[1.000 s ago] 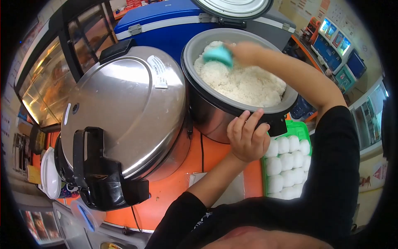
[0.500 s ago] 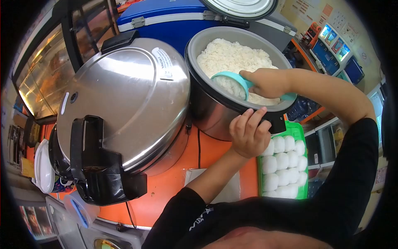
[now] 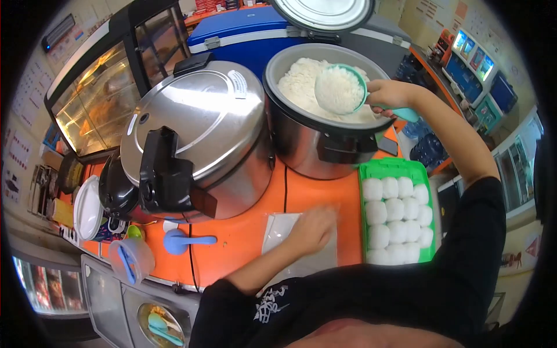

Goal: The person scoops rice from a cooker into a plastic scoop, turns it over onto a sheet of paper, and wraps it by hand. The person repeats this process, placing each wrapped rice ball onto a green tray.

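My right hand (image 3: 390,95) is closed round the handle of a turquoise scoop (image 3: 364,93), whose bowl is heaped with white rice. The scoop is held over the uncovered rice cooker (image 3: 325,148), which has more rice (image 3: 299,78) inside. Smeared by motion, my left hand (image 3: 316,229) is above clear plastic sheets or bags (image 3: 278,226) on the orange table; its fingers are too blurred to read. Right of it, a green tray (image 3: 365,223) carries rows of white rounded packets (image 3: 397,209).
A second, lidded rice cooker (image 3: 203,110) stands to the left. In front of it lies a blue scoop (image 3: 177,242), near a clear tub (image 3: 139,264). Behind are a blue cool box (image 3: 243,29) and a glass display case (image 3: 96,98). A dark phone (image 3: 389,146) lies by the tray.
My right hand has lifted the rice-filled scoop up from the cooker's near side. My left hand has left the cooker's rim and come down over the plastic sheets. The view has shifted.
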{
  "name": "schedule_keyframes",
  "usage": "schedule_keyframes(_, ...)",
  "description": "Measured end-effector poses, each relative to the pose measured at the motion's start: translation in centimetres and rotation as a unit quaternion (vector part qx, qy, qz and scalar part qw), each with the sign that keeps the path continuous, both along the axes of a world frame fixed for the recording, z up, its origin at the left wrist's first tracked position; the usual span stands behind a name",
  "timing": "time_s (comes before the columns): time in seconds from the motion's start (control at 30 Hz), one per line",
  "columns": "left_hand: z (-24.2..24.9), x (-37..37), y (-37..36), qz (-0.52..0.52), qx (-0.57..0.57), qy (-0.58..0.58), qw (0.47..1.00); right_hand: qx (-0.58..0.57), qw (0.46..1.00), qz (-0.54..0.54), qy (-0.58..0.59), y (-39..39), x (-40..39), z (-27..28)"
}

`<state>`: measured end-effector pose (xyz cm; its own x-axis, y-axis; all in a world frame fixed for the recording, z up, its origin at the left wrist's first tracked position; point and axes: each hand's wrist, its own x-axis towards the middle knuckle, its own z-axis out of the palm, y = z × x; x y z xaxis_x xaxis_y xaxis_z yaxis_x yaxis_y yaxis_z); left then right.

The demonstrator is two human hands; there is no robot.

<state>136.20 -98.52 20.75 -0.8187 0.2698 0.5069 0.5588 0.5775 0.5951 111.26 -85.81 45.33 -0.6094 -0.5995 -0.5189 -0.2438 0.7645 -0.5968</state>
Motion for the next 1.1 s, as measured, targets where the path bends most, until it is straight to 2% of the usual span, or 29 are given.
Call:
schedule_keyframes(0.03,-3.4,3.2,0.0,-0.113,-0.124,-0.228,0.959,-0.077,0.996,-0.035,0.009,1.4,0.9,-0.5)
schedule_keyframes(0.07,-6.6,7.0,0.5,-0.129,-0.089,-0.356,0.921,-0.076,0.996,-0.040,-0.006,2.5,3.0,-0.8)
schedule_keyframes(0.1,-14.3,10.6,0.5,-0.142,-0.170,-0.263,0.939,-0.155,0.982,-0.100,-0.041,3.5,5.9,-0.8)
schedule_keyframes(0.13,-15.2,13.3,1.8,-0.050,-0.332,-0.246,0.909,-0.221,0.958,-0.161,-0.082,4.4,8.5,-1.5)
schedule_keyframes(0.2,-10.8,14.2,1.9,-0.025,-0.315,-0.252,0.915,-0.279,0.922,-0.196,-0.182,6.3,12.4,-5.2)
schedule_keyframes(0.23,-10.5,13.8,2.0,-0.013,-0.290,-0.263,0.920,-0.312,0.906,-0.202,-0.203,7.1,14.6,-7.7)
schedule_keyframes(0.33,-11.6,12.2,1.4,0.018,-0.249,-0.210,0.945,-0.270,0.891,-0.230,-0.283,8.4,20.0,-14.4)
schedule_keyframes(0.37,-12.6,12.1,1.0,0.016,-0.250,-0.218,0.943,-0.266,0.891,-0.230,-0.287,9.0,21.4,-16.8)
schedule_keyframes(0.43,-14.9,12.5,0.1,0.013,-0.156,-0.249,0.956,-0.264,0.885,-0.241,-0.297,10.0,23.6,-20.5)
schedule_keyframes(0.47,-14.3,13.0,0.0,0.012,-0.159,-0.253,0.954,-0.263,0.879,-0.252,-0.308,10.2,24.6,-21.6)
schedule_keyframes(0.57,-11.8,14.1,-0.2,-0.016,-0.214,-0.251,0.944,-0.261,0.842,-0.288,-0.373,10.8,26.3,-23.5)
schedule_keyframes(0.63,-10.0,15.2,0.1,0.036,-0.326,-0.147,0.933,-0.266,0.838,-0.284,-0.382,10.8,26.5,-24.1)
schedule_keyframes(0.73,-8.9,16.8,1.1,0.069,-0.295,-0.204,0.931,-0.284,0.831,-0.278,-0.390,10.5,26.7,-24.5)
schedule_keyframes(0.87,-8.2,17.2,2.4,0.092,-0.312,-0.222,0.919,-0.306,0.824,-0.265,-0.396,9.4,26.3,-25.4)
schedule_keyframes(0.93,-7.7,17.0,2.8,0.093,-0.360,-0.249,0.894,-0.308,0.832,-0.248,-0.389,8.6,25.0,-28.3)
schedule_keyframes(1.0,-8.1,17.3,3.1,0.081,-0.369,-0.239,0.895,-0.311,0.840,-0.229,-0.381,7.3,23.7,-31.0)
schedule_keyframes(1.1,-8.9,17.4,2.5,0.061,-0.372,-0.227,0.898,-0.351,0.815,-0.253,-0.385,5.0,21.7,-33.2)
